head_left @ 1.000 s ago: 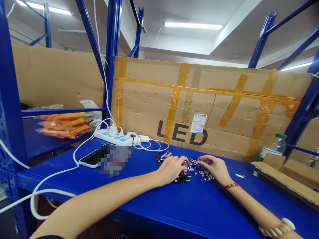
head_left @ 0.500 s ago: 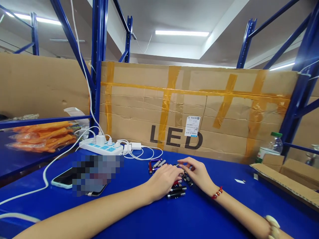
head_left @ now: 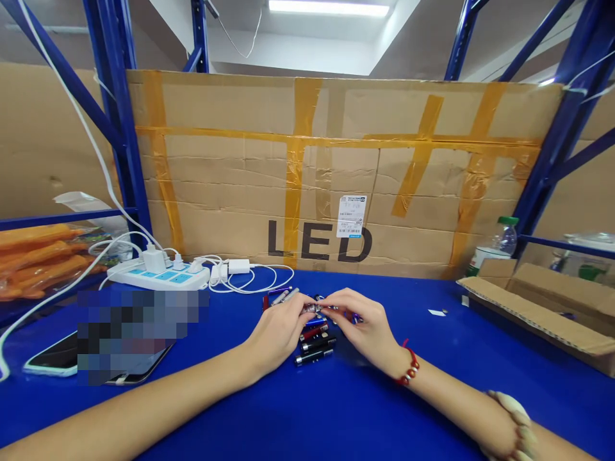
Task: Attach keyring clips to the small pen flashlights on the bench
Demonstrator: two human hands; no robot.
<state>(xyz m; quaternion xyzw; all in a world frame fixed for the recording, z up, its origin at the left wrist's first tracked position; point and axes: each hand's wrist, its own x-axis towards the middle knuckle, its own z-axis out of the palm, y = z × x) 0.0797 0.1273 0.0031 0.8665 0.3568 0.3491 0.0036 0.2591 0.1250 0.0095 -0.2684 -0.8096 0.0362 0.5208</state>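
My left hand and my right hand meet over a pile of small pen-like metal tubes, fingertips pinched together. Between them is a small silvery piece, largely covered by the fingers; its exact kind cannot be made out. Just below the fingertips lie a blue tube, a dark red tube and black tubes with silvery ends, the nearest black tube lying closest to me. Behind my left hand are grey tubes and another red one, partly hidden.
A white power strip with chargers and looped cables stands at the back left. A phone lies in front of it, beside a blurred patch. On the right are an open cardboard box and a green-capped bottle. A large cardboard sheet closes the back.
My view has tilted down and shifted right. My hands have come together, fingertips now meeting on a small silvery piece, uncovering more of the red, blue and black tubes.
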